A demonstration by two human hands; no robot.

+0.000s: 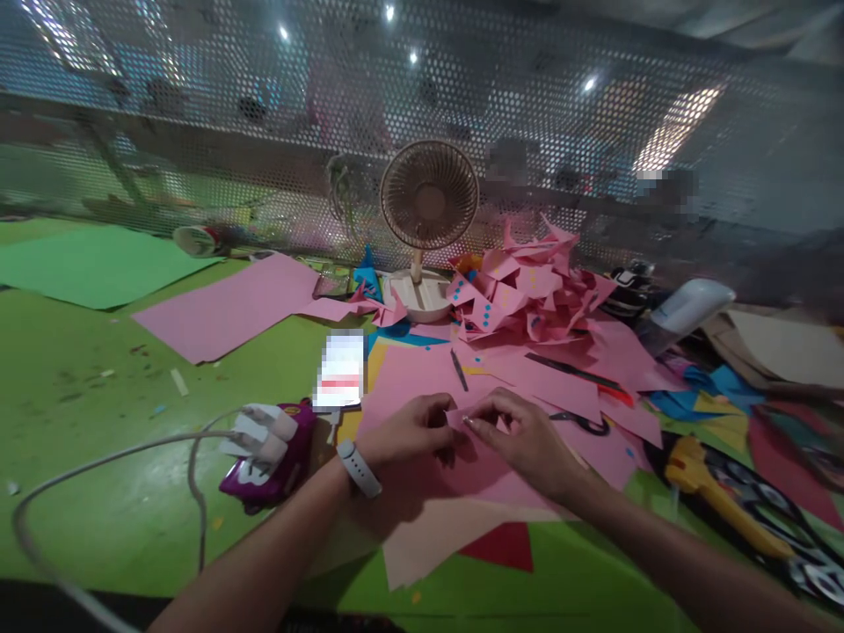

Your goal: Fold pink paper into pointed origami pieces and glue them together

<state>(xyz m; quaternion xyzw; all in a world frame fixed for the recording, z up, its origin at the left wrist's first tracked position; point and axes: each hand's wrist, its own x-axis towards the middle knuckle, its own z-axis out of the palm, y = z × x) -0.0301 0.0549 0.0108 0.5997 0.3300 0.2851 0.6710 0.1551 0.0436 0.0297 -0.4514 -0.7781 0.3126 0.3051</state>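
A small piece of pink paper (454, 418) is pinched between my two hands, above a spread of pink sheets (409, 378). My left hand (418, 429), with a white band on its wrist, has its fingers curled on the paper's left side. From the right, my right hand (518, 429) pinches the same piece between thumb and fingertips. Part of the paper is hidden by my fingers. Beyond the hands lies a thin dark pointed tool (460, 369). Dark-handled scissors (584, 423) rest just right of my right hand.
Behind stand a small fan (430, 198) and a heap of folded pink paper shapes (527, 290). At left are a lit phone (341, 369) and a purple power adapter (270, 466) with a trailing cable. A yellow glue gun (725, 497) lies at right. A perforated metal screen (277, 167) borders the table.
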